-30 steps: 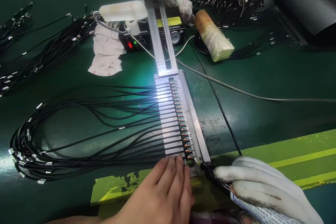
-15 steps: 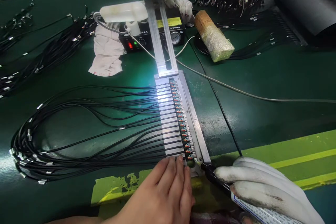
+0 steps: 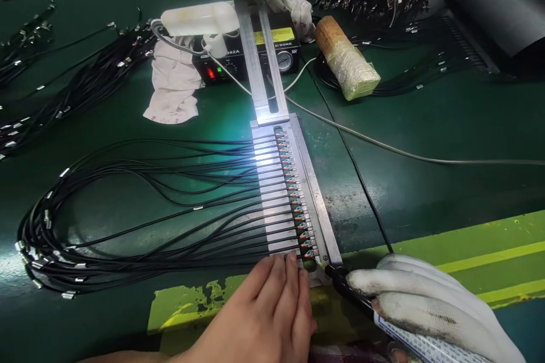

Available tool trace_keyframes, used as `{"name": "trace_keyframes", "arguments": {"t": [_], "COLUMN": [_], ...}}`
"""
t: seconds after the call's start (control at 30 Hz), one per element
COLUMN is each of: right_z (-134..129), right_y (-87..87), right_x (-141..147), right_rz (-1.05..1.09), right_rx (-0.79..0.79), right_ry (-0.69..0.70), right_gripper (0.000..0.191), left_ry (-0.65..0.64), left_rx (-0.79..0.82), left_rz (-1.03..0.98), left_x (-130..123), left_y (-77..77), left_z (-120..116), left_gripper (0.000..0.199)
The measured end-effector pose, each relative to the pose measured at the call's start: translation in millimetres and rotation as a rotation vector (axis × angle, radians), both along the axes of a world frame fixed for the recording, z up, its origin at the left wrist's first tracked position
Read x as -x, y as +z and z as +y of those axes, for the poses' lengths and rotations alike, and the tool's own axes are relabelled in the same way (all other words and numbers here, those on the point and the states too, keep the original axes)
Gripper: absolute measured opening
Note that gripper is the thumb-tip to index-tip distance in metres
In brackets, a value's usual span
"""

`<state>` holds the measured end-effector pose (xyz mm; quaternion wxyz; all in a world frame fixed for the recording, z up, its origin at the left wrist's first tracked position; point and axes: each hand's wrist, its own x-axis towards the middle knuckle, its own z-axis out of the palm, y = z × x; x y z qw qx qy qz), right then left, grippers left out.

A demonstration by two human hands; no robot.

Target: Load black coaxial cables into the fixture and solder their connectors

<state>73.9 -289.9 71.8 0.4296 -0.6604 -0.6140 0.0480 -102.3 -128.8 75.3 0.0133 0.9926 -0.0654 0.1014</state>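
My bare left hand [image 3: 270, 306] has its fingers together and bent over the near end of a long metal jig [image 3: 276, 232]; its thumb is hidden. In my right hand [image 3: 434, 300], in a smudged white glove, is a dispensing syringe [image 3: 355, 290] with a black front and a printed label. Its thin tip points left at the jig's near end, close to the nearest connector. Several black cables [image 3: 230, 215] lie side by side across the jig, ending in small metal connectors [image 3: 300, 218] with orange wires showing. On the left the cables loop into a bundle [image 3: 46, 238].
Behind the jig stands a black dispenser box [image 3: 238, 65] with a gauge, and a white lamp [image 3: 200, 18] over it. A white cloth [image 3: 172, 85] and a wrapped block [image 3: 347, 59] lie nearby. Thin hoses cross the green table [image 3: 426, 125]. More cable bundles [image 3: 106, 62] lie left.
The syringe and my right hand have shifted very slightly. My left hand and the cables look the same.
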Motion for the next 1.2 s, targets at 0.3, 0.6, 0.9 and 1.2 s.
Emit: {"name": "trace_keyframes", "arguments": {"t": [0.3,0.6,0.9,1.2], "right_z": [1.0,1.5,2.0,0.3], "right_y": [1.4,3.4,-0.1,-1.2], "right_x": [1.4,2.5,-0.8,2.0], "right_rz": [0.002,-0.015,-0.025,0.005], "right_rx": [0.013,-0.008,-0.010,-0.007], "right_ry": [-0.001,-0.002,0.005,-0.034], "right_gripper": [0.023,0.023,0.022,0.021], "left_ry": [-0.001,0.003,0.008,0.002], "left_rx": [0.010,0.033,0.025,-0.003], "left_rz": [0.016,0.007,0.005,-0.016], "left_x": [-0.8,2.9,0.8,1.4], "left_y": [2.6,1.7,0.0,1.1], "left_z": [-0.3,-1.4,-0.5,-0.1], "left_gripper": [0.028,0.026,0.027,0.025]}}
